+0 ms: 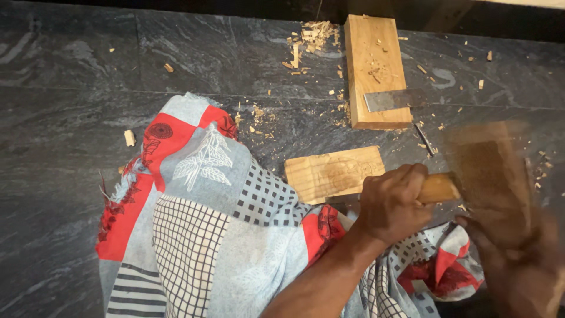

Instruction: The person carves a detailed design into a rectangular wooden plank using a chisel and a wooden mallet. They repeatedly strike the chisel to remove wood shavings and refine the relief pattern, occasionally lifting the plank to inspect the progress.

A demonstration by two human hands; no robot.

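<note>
Gripping a wooden mallet by its handle, the left hand hovers just beside the carved wood panel.

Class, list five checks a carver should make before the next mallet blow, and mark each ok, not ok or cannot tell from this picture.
1. Left hand grips the mallet handle firmly: ok.
2. Mallet head position: cannot tell, blurred.
3. Right hand holds a chisel: cannot tell.
4. Carved wood piece lies flat on the floor: ok.
5. Floor free of chips: not ok.
</note>
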